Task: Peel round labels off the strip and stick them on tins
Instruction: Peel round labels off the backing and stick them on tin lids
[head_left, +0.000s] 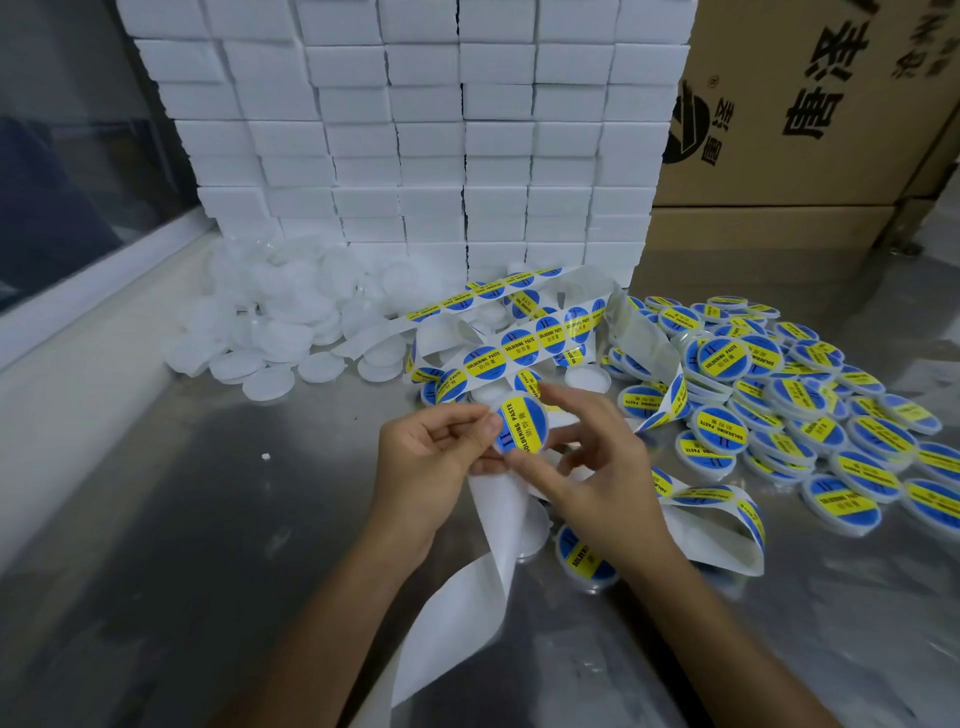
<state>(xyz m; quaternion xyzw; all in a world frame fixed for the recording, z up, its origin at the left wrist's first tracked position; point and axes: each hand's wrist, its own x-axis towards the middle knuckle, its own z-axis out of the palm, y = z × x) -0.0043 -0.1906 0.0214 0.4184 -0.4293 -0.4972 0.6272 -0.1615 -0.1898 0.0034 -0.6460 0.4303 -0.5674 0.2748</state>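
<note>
Far left, we list a window ledge along the edge of the steel counter. Next, a heap of plain white tins, unlabelled, lying against the foot of a wall of stacked white boxes. A white crumb sits alone on the bare steel.

Centre: our left hand, its grip narrow, thumb and forefinger pinching the left edge of a tin that carries a blue and yellow round label. Our right hand meets it from the other side, thumb under the tin's lower rim and fingers curved round behind. The tin is held above the counter, in front of the label strip, which loops across behind the hands and partly hides loose tins beneath. The bare backing paper trails down between our forearms toward the near edge.

Under the right wrist, one labelled tin lies half covered.

Right: a spread pile of labelled tins, overlapping. Behind them, brown cartons with printed characters.
</note>
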